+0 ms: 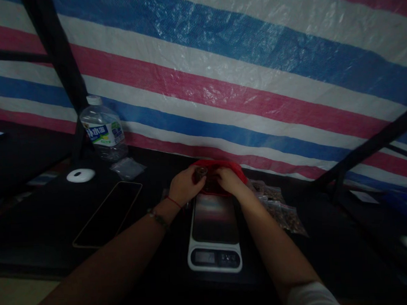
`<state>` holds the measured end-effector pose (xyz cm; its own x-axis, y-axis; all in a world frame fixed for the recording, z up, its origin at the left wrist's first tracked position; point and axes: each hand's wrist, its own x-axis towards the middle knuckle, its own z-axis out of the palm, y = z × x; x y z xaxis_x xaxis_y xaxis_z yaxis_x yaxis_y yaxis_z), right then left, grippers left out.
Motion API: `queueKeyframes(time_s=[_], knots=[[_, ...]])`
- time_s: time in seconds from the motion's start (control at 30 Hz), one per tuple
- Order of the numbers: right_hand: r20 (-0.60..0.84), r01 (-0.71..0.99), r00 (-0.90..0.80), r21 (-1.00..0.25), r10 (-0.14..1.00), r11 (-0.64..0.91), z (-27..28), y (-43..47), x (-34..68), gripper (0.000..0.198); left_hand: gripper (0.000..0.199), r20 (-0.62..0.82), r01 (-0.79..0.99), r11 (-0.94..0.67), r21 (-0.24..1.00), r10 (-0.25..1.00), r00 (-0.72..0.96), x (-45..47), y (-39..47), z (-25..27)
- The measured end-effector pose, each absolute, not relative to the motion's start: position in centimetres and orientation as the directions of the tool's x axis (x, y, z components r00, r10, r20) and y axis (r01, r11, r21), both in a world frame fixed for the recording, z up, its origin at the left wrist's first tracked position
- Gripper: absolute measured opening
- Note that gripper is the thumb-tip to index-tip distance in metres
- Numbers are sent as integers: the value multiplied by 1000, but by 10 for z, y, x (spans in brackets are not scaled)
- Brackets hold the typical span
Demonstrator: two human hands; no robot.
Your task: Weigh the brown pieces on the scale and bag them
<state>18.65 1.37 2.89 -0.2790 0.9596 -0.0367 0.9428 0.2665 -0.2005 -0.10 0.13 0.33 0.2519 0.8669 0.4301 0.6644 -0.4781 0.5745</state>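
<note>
At the white-rimmed rectangular scale (215, 220)'s far end, your left hand (185, 186) pinches a roundish brown item (201, 172); your right hand (231, 182), grip hidden, reaches into a red plastic bag (238, 167), probably soft, slippery, best rim-held.

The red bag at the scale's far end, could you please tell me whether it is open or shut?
The red bag is open: its mouth is spread, and the right hand reaches into it.

Left hand (184, 186) curled, right hand (230, 180) bent inward, forearms (118, 255) outstretched
</note>
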Motion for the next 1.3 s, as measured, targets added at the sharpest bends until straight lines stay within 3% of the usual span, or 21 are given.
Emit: queueKeyframes(time_s=[0.1,0.23,1.1,1.3], knots=[[58,890,-377,-253,925,378,17,19,186,35,44,423,675,-475,564,869,257,-1,2,4],[73,866,-429,-250,900,433,8,25,186,23,43,409,687,-466,558,875,261,-2,1,4],[35,927,-285,-245,958,285,2,29,185,16,43,394,696,-427,577,892,220,1,0,3],[50,916,-309,-253,950,312,-2,33,187,15,44,389,705,-428,566,892,230,1,1,2]])
